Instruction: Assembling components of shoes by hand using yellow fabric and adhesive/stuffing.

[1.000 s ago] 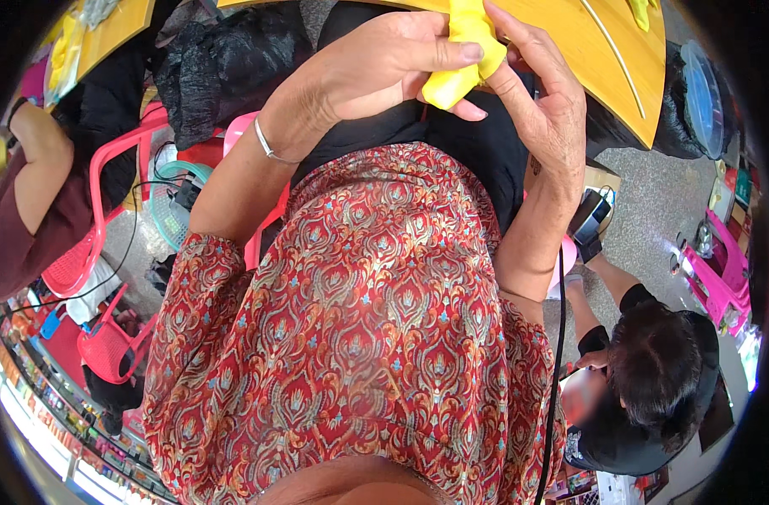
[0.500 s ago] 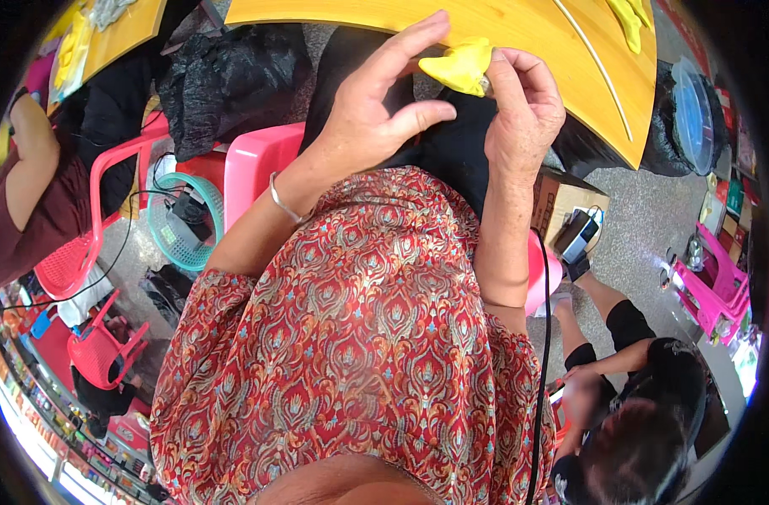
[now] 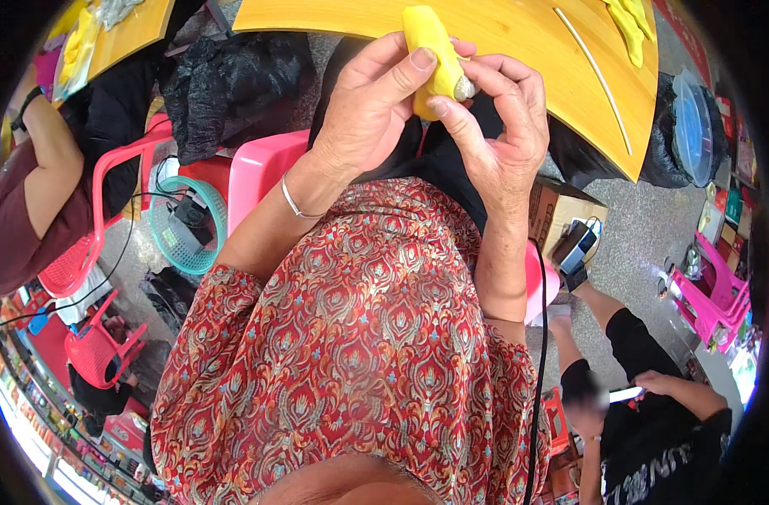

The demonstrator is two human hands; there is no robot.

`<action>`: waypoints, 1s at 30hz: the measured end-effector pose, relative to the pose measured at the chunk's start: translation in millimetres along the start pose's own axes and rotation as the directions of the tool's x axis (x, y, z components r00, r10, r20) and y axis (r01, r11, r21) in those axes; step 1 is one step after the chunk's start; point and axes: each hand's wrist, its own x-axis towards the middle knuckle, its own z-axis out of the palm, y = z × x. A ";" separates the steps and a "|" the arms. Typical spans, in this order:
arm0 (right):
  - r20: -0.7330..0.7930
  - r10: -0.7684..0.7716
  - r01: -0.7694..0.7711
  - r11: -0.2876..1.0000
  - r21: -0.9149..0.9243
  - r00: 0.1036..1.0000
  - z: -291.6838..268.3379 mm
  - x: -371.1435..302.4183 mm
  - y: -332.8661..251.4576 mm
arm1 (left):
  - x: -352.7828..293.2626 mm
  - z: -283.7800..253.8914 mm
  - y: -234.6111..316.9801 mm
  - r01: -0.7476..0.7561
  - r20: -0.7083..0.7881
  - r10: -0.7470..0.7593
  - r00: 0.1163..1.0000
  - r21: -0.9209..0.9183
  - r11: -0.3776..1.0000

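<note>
Above my lap, by the table's near edge, I hold a small yellow, soft-looking stuffed piece (image 3: 429, 38) in both hands. It stands nearly upright, with a greyish-white tuft at its lower right end that looks like stuffing. My left hand (image 3: 359, 126) grips its left side, thumb across the front and fingers behind. At the tufted end, my right hand (image 3: 510, 139) closes on it, with the thumb low and the index finger beside the tuft. The piece's back is hidden.
On the yellow table (image 3: 502, 38) lie a thin pale rod (image 3: 595, 74) and limp yellow pieces (image 3: 627, 29). Around me are a pink chair (image 3: 254, 172), a teal basket (image 3: 172, 246), a black plastic bag (image 3: 233, 88) and a cardboard box (image 3: 561, 206). People sit at left and lower right.
My left hand, spread beside the yellow piece before, has closed on it. The piece has turned from lying sideways to upright. The person at lower right has shifted position.
</note>
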 end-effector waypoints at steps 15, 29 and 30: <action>-0.144 0.000 0.003 1.000 0.022 0.990 4.7 -0.8 -7.3 | 1.0 9.5 -5.6 -0.081 0.083 0.112 0.990 -0.312 0.947; 0.060 -0.060 0.079 0.909 -0.408 0.996 -12.9 -1.2 -6.6 | 0.6 15.9 -1.7 -0.041 0.140 0.025 0.990 0.116 0.992; -0.207 -0.077 0.075 0.997 -0.016 0.975 1.2 -13.8 14.9 | 1.2 13.6 -4.8 0.005 0.160 -0.024 0.987 0.119 0.993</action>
